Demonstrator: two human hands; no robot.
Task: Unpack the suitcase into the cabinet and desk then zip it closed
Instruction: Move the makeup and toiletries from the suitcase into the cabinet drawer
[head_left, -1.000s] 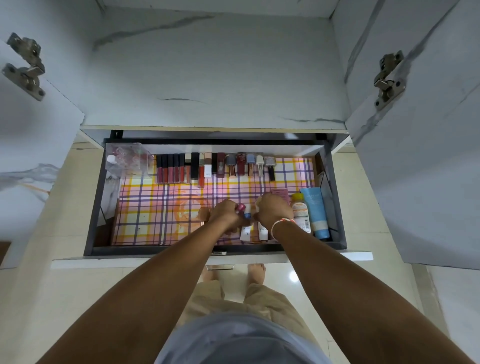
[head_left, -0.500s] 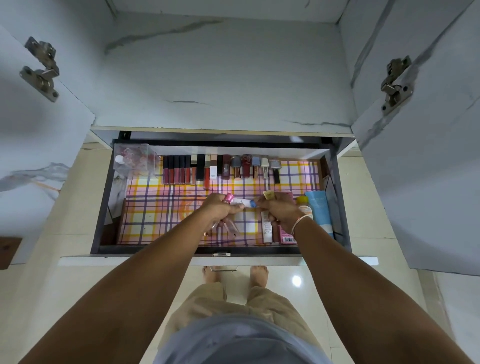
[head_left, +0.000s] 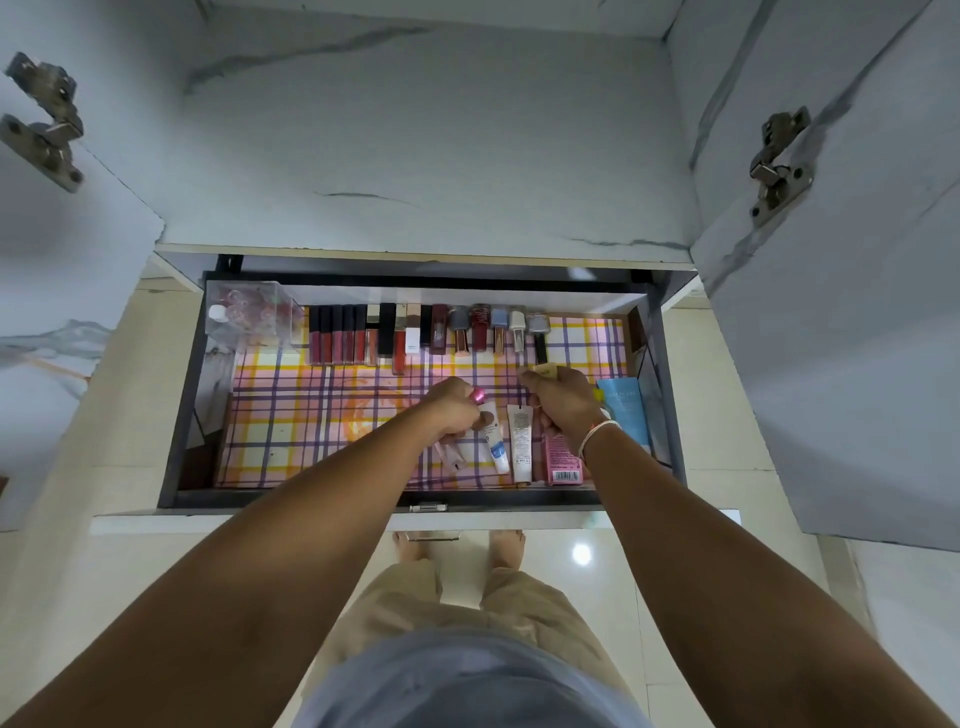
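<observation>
Open drawer (head_left: 179, 415) w/ plaid liner, lipsticks (head_left: 337, 340) in back row, tubes (head_left: 521, 441) front right

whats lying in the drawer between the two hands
In the head view, two white tubes lie on the checked liner between the left hand and right hand: a blue-capped tube and a longer tube.

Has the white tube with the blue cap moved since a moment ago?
Yes. The white tube now lies on the drawer liner left of the other tube, no longer held between both hands.
</observation>
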